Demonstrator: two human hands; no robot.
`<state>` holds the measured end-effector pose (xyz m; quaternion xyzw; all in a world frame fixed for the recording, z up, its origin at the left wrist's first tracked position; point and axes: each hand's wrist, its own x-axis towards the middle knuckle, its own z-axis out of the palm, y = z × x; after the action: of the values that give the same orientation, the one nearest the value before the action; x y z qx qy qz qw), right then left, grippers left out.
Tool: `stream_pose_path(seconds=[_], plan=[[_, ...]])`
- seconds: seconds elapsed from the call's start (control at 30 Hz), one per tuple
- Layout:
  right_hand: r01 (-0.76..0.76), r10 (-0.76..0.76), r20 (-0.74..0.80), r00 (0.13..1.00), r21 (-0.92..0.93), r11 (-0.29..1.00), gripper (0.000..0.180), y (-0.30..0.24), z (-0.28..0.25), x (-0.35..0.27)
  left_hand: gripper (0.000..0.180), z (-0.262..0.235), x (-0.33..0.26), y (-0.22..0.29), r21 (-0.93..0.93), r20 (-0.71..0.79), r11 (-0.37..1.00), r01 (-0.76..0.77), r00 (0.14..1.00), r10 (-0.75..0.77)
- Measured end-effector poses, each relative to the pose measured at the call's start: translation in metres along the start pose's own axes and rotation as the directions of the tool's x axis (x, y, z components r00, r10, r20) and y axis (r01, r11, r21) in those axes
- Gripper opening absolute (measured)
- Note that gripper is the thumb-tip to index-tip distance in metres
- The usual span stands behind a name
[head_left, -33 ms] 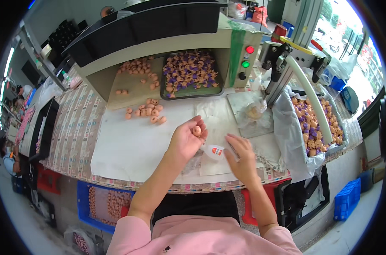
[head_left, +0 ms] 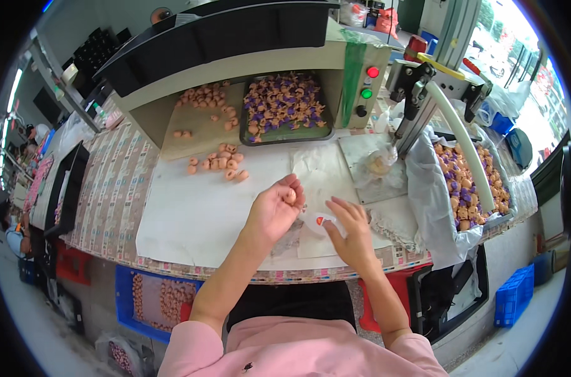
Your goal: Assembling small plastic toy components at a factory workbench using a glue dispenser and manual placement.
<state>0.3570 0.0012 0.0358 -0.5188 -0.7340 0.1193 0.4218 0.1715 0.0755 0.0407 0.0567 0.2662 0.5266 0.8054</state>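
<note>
Right hand [head_left: 353,237] leftward; bottle [head_left: 312,222] at thumb

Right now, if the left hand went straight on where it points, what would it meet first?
Probably the near rim of the black tray, though how high the left hand hovers is unclear.

Two hands at the table: one left hand [head_left: 271,206], one right hand [head_left: 353,237]. One round tan piece [head_left: 289,196] in the left! One white bottle [head_left: 312,224]. Out on the white sheet, roughly a dozen loose pieces [head_left: 222,162], overlapping too much for an exact tally. Over on the tan board, two stray pieces [head_left: 177,134] sit apart. And the controls: one red button [head_left: 373,72], one green button [head_left: 366,93], one black knob [head_left: 361,110]!
</note>
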Motion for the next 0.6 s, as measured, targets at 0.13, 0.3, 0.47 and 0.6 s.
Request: stream_pose_path(seconds=[0.13,0.3,0.47,0.6], plan=[[-0.026,0.038,0.121,0.992,-0.098,0.995,0.041,-0.005,0.045,-0.004,0.025,-0.041,-0.057,0.016,-0.037,0.177,0.999,0.001,0.984,0.006],[-0.087,0.104,0.206,0.973,-0.087,0.992,0.042,-0.013,0.059,-0.006,0.028,-0.078,-0.096,0.025,-0.031,0.155,0.999,-0.029,0.987,0.034],[-0.125,0.116,0.087,0.989,0.094,0.988,0.048,-0.025,0.06,-0.018,0.032,-0.107,-0.102,0.022,-0.027,0.225,0.999,0.036,0.974,-0.029],[-0.209,0.189,0.109,0.976,0.22,0.953,0.051,-0.039,0.053,-0.028,0.033,-0.116,-0.098,0.011,0.022,0.194,0.999,0.047,0.98,-0.05]])
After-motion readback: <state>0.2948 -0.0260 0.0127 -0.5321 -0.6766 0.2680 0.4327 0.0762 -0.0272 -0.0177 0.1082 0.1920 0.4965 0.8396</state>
